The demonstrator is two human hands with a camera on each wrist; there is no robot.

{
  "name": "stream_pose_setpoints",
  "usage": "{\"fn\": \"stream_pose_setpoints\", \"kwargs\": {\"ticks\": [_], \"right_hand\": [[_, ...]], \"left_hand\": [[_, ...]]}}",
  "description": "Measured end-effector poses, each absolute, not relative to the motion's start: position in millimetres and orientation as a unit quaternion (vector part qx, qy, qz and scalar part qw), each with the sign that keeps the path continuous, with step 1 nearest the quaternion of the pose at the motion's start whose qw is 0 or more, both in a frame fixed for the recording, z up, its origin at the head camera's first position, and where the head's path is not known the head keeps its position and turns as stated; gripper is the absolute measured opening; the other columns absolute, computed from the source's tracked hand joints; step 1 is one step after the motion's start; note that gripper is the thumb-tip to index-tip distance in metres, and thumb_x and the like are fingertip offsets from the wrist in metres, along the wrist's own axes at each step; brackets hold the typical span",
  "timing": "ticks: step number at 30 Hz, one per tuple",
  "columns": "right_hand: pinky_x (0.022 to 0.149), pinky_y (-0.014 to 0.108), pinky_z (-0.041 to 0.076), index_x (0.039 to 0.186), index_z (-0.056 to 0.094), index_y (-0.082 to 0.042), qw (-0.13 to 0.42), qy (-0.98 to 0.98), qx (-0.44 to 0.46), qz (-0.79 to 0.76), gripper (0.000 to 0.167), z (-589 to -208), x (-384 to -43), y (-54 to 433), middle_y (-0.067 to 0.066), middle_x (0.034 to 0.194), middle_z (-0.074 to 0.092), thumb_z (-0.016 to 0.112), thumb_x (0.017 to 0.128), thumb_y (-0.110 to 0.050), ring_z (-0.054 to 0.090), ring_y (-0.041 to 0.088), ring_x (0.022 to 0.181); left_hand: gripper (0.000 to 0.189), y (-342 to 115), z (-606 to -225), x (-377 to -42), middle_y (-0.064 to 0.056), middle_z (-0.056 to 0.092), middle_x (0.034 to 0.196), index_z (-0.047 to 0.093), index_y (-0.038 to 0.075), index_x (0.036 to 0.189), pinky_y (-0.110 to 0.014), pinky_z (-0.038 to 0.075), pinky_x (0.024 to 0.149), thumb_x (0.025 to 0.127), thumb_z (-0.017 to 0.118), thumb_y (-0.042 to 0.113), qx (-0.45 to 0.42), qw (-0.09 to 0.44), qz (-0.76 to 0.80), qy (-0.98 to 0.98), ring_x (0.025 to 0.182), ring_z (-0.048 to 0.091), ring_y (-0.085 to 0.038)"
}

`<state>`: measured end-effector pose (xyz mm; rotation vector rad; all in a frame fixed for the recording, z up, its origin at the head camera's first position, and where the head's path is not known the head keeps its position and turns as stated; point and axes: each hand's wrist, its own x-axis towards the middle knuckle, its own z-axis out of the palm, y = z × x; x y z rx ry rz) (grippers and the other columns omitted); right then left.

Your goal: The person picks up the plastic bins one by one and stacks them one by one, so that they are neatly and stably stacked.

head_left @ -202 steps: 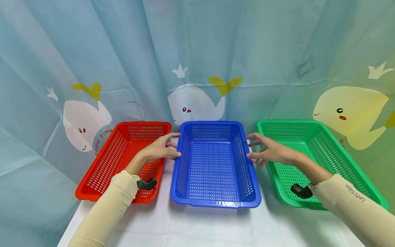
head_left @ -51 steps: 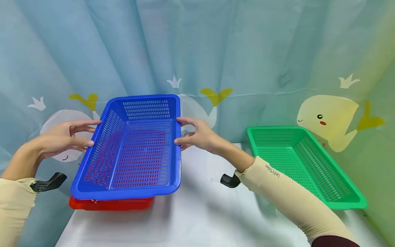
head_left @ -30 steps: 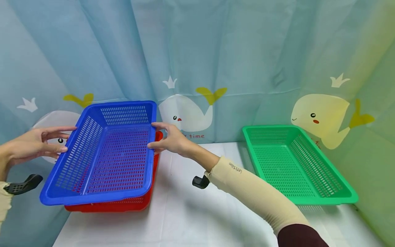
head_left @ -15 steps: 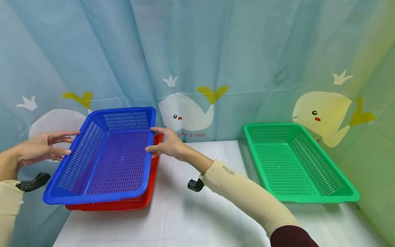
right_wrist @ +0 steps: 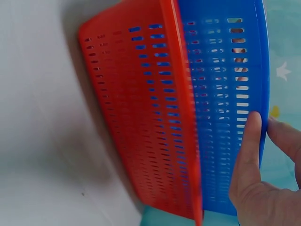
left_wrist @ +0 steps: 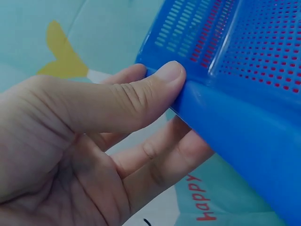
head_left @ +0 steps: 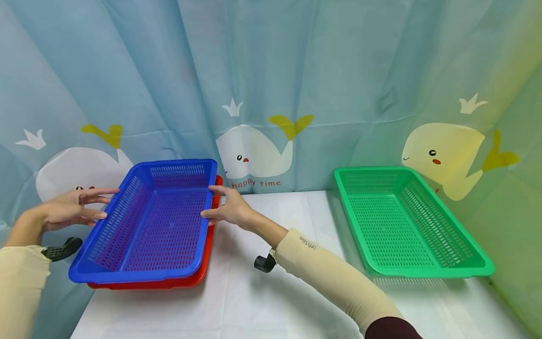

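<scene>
A blue perforated plastic basket (head_left: 135,276) sits partway down inside a red basket (head_left: 148,285) at the left of the table. My left hand (head_left: 72,208) pinches its left rim; in the left wrist view the thumb (left_wrist: 155,87) lies on top and fingers reach underneath. On the opposite side my right hand (head_left: 232,207) pinches the right rim. Blue shows through the slots of the red wall (right_wrist: 127,94) in the right wrist view, and the blue rim stands well above the red one. Most of the red basket is hidden in the head view.
A green basket (head_left: 423,272) with nothing in it stands on the right of the white-covered table (head_left: 275,292). Behind hangs a light blue curtain (head_left: 262,61) printed with whales. The right-hand side has a greenish wall or curtain (head_left: 512,212).
Both hands first stood at the blue basket in the middle. They carried it left over the red basket, and it has since sunk lower into it and shifted slightly right.
</scene>
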<state>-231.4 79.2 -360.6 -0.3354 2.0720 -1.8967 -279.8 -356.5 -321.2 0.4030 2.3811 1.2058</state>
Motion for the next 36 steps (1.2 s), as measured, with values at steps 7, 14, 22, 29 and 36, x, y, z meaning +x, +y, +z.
{"fn": "stream_pose_setpoints", "kwargs": {"ticks": [7, 14, 22, 29, 36], "right_hand": [[0.083, 0.029, 0.061, 0.157, 0.041, -0.009, 0.154, 0.720, -0.110, -0.668, 0.084, -375.1, -231.7, 75.7, 0.010, 0.144, 0.050, 0.084, 0.085, -0.005, 0.076, 0.029, 0.074], [0.080, 0.028, 0.061, 0.156, 0.042, -0.009, 0.151, 0.723, -0.097, -0.667, 0.084, -381.6, -231.3, 74.7, 0.007, 0.140, 0.052, 0.085, 0.084, -0.004, 0.076, 0.026, 0.069], [0.077, 0.027, 0.061, 0.156, 0.042, -0.007, 0.154, 0.727, -0.096, -0.662, 0.083, -386.8, -230.0, 74.9, 0.008, 0.129, 0.052, 0.084, 0.085, -0.001, 0.075, 0.025, 0.067], [0.074, 0.028, 0.062, 0.156, 0.041, -0.004, 0.154, 0.731, -0.095, -0.658, 0.082, -389.1, -228.4, 74.3, 0.010, 0.119, 0.056, 0.083, 0.085, -0.001, 0.075, 0.026, 0.067], [0.078, 0.027, 0.061, 0.156, 0.042, -0.005, 0.153, 0.735, -0.093, -0.654, 0.082, -392.3, -230.6, 73.8, 0.008, 0.118, 0.057, 0.083, 0.085, -0.001, 0.075, 0.027, 0.068]], "left_hand": [[0.066, -358.2, -335.0, -282.8, 0.002, 0.057, 0.134, 0.044, 0.021, 0.157, -0.044, 0.062, 0.084, 0.097, 0.069, 0.006, 0.140, 0.231, 0.440, 0.856, 0.104, 0.070, -0.017], [0.071, -353.9, -339.6, -283.1, -0.037, 0.032, 0.153, 0.038, 0.016, 0.159, -0.044, 0.061, 0.085, 0.097, 0.071, 0.011, 0.137, 0.240, 0.427, 0.861, 0.107, 0.068, -0.021], [0.068, -351.0, -347.5, -286.6, -0.030, 0.042, 0.144, 0.045, 0.019, 0.157, -0.044, 0.062, 0.082, 0.096, 0.072, 0.007, 0.144, 0.241, 0.430, 0.858, 0.101, 0.069, -0.023], [0.066, -350.8, -355.5, -289.0, -0.034, 0.035, 0.144, 0.048, 0.027, 0.155, -0.045, 0.062, 0.080, 0.097, 0.072, 0.009, 0.146, 0.251, 0.436, 0.852, 0.098, 0.068, -0.023], [0.072, -349.2, -354.2, -289.4, -0.033, 0.031, 0.148, 0.038, 0.015, 0.159, -0.046, 0.062, 0.082, 0.096, 0.072, 0.010, 0.131, 0.259, 0.438, 0.851, 0.101, 0.068, -0.022]]}}
